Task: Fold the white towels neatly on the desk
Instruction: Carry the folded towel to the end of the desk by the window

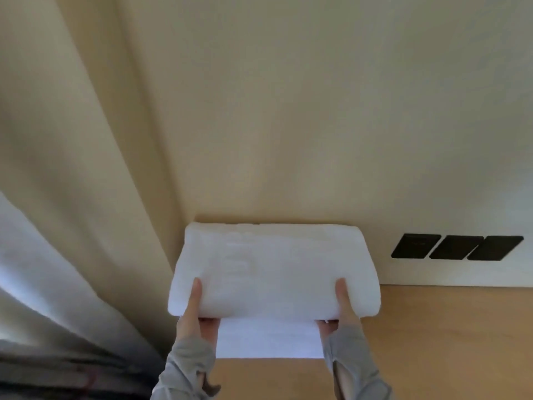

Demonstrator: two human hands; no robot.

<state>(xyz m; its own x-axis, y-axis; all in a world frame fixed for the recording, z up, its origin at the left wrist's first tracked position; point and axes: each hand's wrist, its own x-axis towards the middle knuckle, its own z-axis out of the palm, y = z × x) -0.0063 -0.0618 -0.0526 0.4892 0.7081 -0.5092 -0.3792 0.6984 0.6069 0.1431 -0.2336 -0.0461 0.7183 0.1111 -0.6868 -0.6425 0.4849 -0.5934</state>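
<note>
**A:** What fills most of the view?

**B:** One cream wall (317, 111). After that, one pale curtain (72, 168) hanging in folds down the left side.

**A:** And below them?

**B:** One wooden desk (432, 327), which meets the wall.

**A:** Where is the towel?

**B:** There is one folded white towel (274, 264) at the desk's far left, close against the wall and just beside the curtain. Its near edge is lifted. One flat white layer (268, 339) shows under that edge, between the wrists. I cannot tell whether it is part of the same towel or a second one.

**A:** How many hands?

**B:** Two. The left hand (191, 316) grips the near left corner and the right hand (344, 310) grips the near right. Each thumb (196, 293) lies straight on top. The other fingers go underneath, out of sight, so the cloth is pinched between them. Two grey sleeves (187, 368) cover the wrists.

**A:** Anything smaller?

**B:** Three black plates (457, 247) sit in a row on the wall, to the right of the towel and apart from it.
</note>
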